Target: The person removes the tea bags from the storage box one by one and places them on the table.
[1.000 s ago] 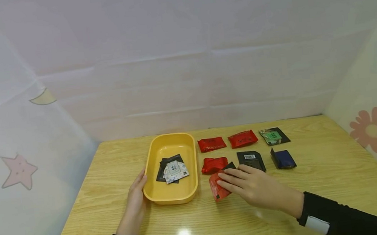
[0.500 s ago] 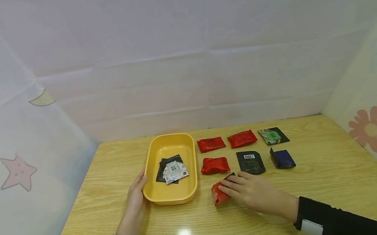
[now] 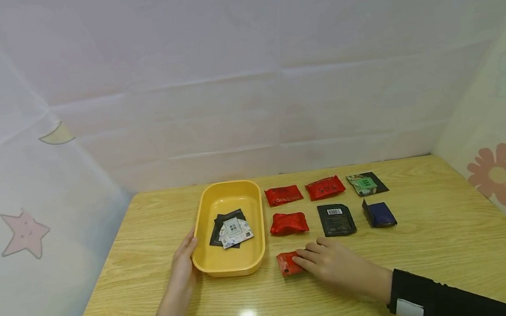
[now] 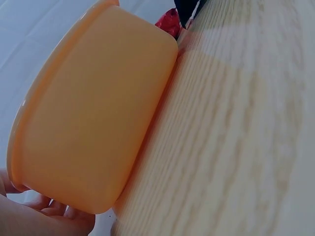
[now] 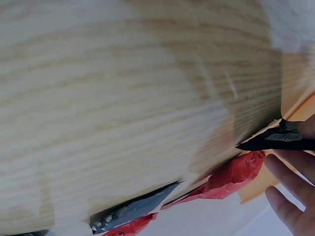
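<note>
My left hand (image 3: 183,256) grips the left side of a yellow plastic tray (image 3: 206,268). In the left wrist view, its thumb is at the rim and its fingers (image 4: 54,209) lie against the end wall. A white patterned sachet (image 3: 237,232) lies on dark sachets inside the tray. To the right of the tray, my right hand (image 3: 336,264) pinches a small packet (image 3: 287,264), low over the table. The packet's red face shows in the head view; its black barcoded side (image 5: 283,137) shows in the right wrist view. The hand covers its right part.
Behind the held packet lie a puffy red packet (image 3: 289,223), two more red packets (image 3: 283,195) at the back, a black barcoded sachet (image 3: 337,221), a dark blue packet (image 3: 381,214) and a green-and-black sachet (image 3: 367,183). A fabric backdrop (image 3: 247,102) rises behind the wooden table (image 3: 424,223).
My right hand has drawn the packet a little nearer and turned it, away from the puffy red packet. The left hand and the tray stay in place.
</note>
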The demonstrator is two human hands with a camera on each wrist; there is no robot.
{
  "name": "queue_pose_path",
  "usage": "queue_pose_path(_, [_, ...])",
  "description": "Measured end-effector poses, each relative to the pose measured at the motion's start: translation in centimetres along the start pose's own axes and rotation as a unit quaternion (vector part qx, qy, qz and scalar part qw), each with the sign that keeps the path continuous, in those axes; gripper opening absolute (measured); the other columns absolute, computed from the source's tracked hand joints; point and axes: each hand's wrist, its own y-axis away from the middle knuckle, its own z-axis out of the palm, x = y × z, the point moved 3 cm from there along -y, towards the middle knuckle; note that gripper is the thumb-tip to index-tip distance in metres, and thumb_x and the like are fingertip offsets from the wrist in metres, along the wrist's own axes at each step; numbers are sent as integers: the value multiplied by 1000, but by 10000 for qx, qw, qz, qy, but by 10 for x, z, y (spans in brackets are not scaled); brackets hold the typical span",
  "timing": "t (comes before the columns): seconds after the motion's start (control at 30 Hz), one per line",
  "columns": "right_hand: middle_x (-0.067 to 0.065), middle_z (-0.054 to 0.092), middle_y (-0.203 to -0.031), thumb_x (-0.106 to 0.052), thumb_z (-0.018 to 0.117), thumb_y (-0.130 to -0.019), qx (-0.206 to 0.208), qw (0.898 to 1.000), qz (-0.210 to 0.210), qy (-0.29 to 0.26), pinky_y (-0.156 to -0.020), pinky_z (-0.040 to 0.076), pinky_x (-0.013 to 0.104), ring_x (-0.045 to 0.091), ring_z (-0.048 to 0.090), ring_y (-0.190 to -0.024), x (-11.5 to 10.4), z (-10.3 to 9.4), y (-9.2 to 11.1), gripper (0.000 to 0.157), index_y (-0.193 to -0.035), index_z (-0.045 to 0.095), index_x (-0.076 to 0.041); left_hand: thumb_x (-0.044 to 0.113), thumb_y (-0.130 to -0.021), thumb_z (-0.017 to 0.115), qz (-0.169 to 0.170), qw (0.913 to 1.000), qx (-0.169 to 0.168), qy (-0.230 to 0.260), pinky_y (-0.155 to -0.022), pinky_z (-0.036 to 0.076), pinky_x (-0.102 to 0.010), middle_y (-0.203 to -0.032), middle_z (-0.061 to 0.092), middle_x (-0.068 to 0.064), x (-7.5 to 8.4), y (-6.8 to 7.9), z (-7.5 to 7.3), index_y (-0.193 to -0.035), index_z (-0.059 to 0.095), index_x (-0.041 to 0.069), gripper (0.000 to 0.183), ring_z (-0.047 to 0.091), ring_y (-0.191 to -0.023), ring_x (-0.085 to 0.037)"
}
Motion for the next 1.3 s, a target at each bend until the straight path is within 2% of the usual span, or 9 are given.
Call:
queue_pose_path(0.13, [1,71,-117,-23,59,-88,-163,9998,90,-85,-80,57,37,17,61,-100,-2,3,2,37,-124,62,-16,20,-102,33,-61,9999,2,-87,-122,14,-45,-161,12,-12,-1,0,-1,-150,18,5,52,15,-144,-25])
queue_pose_path(0.43, [6,62,-132,-46,51,-91,-884,9939,484,-452,-92,53,45,22,58,-113,-5,9,5,50,-132,56,-17,21,-102,33,-48,9999,-64,-97,-122,14,-45,-161,12,-11,-2,0,-1,-151,18,6,53,13,-144,-24])
queue_pose_path(0.53, [6,60,-134,-49,47,-92,-1002,9922,542,-498,-93,52,46,22,56,-116,-5,11,6,53,-133,54,-18,22,-102,33,-61,9999,-69,-113,-122,13,-45,-161,12,-11,-3,0,-1,-151,18,6,53,13,-144,-24])
queue_pose_path(0.93, [6,61,-132,-45,48,-93,-626,9953,453,-587,-94,52,47,22,54,-116,-3,9,4,49,-132,55,-16,22,-102,33,-73,9999,-64,-115,-122,13,-45,-161,12,-11,-2,0,-1,-151,19,7,52,14,-144,-24])
queue_pose_path(1.3, [0,64,-128,-34,63,-86,-126,9932,252,-1132,-95,53,41,16,55,-115,-2,-23,-9,48,-130,54,-17,21,-102,33,-91,9999,-31,-69,-122,14,-44,-161,12,-10,-1,-1,-1,-151,19,6,52,15,-144,-24])
